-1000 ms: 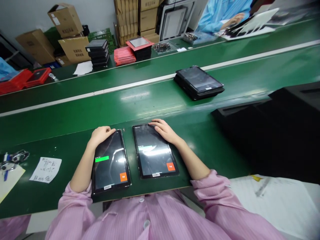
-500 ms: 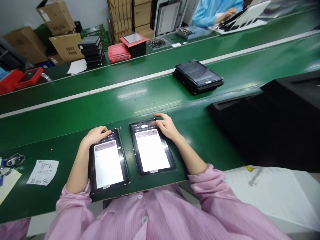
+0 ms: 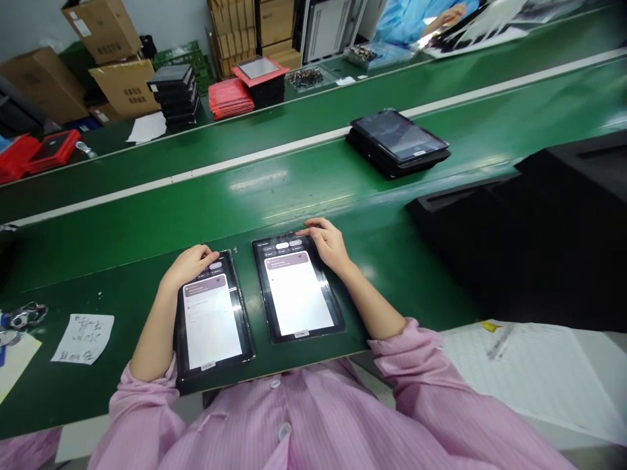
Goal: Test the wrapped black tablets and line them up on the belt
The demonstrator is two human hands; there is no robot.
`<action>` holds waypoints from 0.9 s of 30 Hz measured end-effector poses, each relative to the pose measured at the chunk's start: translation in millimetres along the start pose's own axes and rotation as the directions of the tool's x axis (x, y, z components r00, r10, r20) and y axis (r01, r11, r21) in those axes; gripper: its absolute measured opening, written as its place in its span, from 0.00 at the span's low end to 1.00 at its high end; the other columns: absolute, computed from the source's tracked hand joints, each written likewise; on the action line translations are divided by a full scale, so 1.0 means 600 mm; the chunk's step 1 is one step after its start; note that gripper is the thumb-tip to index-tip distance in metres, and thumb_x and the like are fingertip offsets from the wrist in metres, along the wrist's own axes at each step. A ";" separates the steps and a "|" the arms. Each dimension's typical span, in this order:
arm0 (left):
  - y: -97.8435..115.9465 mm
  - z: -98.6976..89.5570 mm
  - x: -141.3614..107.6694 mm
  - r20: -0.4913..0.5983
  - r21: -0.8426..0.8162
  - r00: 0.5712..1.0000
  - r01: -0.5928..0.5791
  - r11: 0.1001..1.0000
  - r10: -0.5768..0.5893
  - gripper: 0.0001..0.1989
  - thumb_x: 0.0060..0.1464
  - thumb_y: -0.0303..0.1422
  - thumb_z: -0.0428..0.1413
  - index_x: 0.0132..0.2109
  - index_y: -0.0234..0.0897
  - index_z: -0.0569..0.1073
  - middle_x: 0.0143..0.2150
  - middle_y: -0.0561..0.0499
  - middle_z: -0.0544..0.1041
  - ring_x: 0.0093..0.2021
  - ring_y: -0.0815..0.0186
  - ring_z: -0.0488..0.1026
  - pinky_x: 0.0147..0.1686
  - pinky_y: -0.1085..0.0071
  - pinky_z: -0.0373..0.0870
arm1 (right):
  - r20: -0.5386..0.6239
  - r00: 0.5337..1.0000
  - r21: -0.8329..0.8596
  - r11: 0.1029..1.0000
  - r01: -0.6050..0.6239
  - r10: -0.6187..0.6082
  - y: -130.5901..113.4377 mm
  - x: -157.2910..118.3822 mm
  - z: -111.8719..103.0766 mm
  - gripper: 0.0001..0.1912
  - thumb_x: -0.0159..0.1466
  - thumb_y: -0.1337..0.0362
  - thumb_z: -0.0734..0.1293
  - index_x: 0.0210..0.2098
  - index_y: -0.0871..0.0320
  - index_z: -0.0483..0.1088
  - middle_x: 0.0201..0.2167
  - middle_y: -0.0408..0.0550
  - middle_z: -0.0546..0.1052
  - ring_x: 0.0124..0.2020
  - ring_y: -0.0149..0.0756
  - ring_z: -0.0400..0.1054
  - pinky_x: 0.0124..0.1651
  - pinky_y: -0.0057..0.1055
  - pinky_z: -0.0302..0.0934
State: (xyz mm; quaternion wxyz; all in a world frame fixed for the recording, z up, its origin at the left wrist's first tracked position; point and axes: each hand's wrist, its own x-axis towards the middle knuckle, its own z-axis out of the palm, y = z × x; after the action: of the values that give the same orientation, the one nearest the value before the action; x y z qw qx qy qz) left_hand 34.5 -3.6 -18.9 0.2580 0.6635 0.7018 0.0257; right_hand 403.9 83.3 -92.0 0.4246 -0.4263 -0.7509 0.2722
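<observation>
Two black tablets with lit screens lie flat side by side on the green workbench (image 3: 382, 287). Over the top edge of the left tablet (image 3: 213, 326) rests my left hand (image 3: 192, 266), fingers stretched toward its upper right corner and gripping nothing. My right hand (image 3: 329, 245) is at the upper right corner of the right tablet (image 3: 300, 297), its fingers extended and apart, one fingertip at the top of the screen. Both screens show a panel of small buttons above a mostly white page. A small label sits at the bottom edge of each.
A stack of dark tablets (image 3: 399, 140) rides on the green belt (image 3: 235, 186) ahead. Black trays (image 3: 529, 241) stand at the right. A handwritten note (image 3: 83, 338) lies at left. Across the belt are red pouches (image 3: 231, 98) and a co-worker's blue sleeve (image 3: 399, 23).
My right fingertips have shifted up slightly to the tablet's top edge, and another button there is lit. A button near my left fingers has lit up too. The tablet stack sits farther right.
</observation>
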 end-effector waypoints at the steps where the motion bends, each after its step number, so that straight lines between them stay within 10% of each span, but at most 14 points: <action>1: 0.004 0.000 0.000 -0.007 0.012 1.000 0.023 1.000 -0.023 0.27 0.62 0.56 0.40 0.36 0.40 0.72 0.41 0.46 0.78 0.45 0.54 0.74 0.45 0.62 0.66 | 0.012 1.000 0.001 1.000 -0.004 0.004 -0.002 0.000 -0.001 0.32 0.71 0.43 0.52 0.39 0.52 0.83 0.46 0.52 0.76 0.50 0.47 0.71 0.56 0.45 0.63; 5: 0.009 -0.014 -0.011 -0.050 -0.017 0.994 0.095 0.995 -0.096 0.31 0.63 0.56 0.34 0.34 0.41 0.71 0.39 0.47 0.79 0.43 0.54 0.75 0.44 0.62 0.67 | 0.015 1.000 0.010 1.000 -0.020 0.020 -0.006 0.001 -0.004 0.34 0.71 0.42 0.51 0.39 0.52 0.83 0.46 0.52 0.76 0.49 0.47 0.70 0.56 0.45 0.63; 14: -0.004 -0.037 -0.023 0.006 0.052 0.998 0.065 0.997 -0.066 0.23 0.52 0.55 0.53 0.42 0.40 0.71 0.44 0.45 0.79 0.45 0.53 0.75 0.41 0.63 0.68 | -0.035 0.998 0.037 0.998 -0.049 0.051 -0.001 0.006 -0.010 0.34 0.72 0.41 0.51 0.38 0.55 0.81 0.44 0.53 0.77 0.49 0.46 0.71 0.57 0.42 0.63; 19: -0.006 -0.039 -0.021 0.032 -0.016 0.998 0.051 0.999 -0.050 0.24 0.60 0.56 0.43 0.36 0.41 0.70 0.38 0.50 0.79 0.41 0.56 0.75 0.45 0.61 0.69 | -0.007 0.989 -0.053 0.988 -0.145 0.145 0.021 0.007 0.002 0.30 0.72 0.42 0.51 0.47 0.56 0.75 0.45 0.54 0.79 0.49 0.47 0.71 0.55 0.42 0.63; 25: 0.014 -0.021 -0.030 0.022 0.118 0.998 -0.056 0.991 0.054 0.24 0.66 0.49 0.40 0.55 0.44 0.71 0.59 0.46 0.75 0.61 0.51 0.67 0.67 0.39 0.26 | 0.018 0.971 -0.187 0.954 -0.232 0.240 0.035 0.006 0.008 0.25 0.71 0.47 0.55 0.37 0.57 0.75 0.38 0.56 0.79 0.42 0.47 0.72 0.48 0.40 0.63; 27: 0.037 -0.007 -0.039 0.035 0.126 0.982 -0.187 0.974 0.183 0.25 0.66 0.48 0.42 0.63 0.45 0.67 0.66 0.46 0.68 0.67 0.51 0.59 0.68 0.40 0.27 | 0.005 0.968 -0.199 0.949 -0.243 0.249 0.033 0.007 0.005 0.24 0.70 0.48 0.55 0.35 0.57 0.75 0.36 0.55 0.79 0.41 0.47 0.72 0.47 0.39 0.63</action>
State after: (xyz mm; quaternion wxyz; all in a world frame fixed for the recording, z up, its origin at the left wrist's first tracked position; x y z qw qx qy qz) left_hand 52.7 -22.1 0.7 0.2194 0.7415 0.6341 -0.0036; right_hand 408.3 96.3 -106.9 0.3316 -0.5524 -0.7214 0.2541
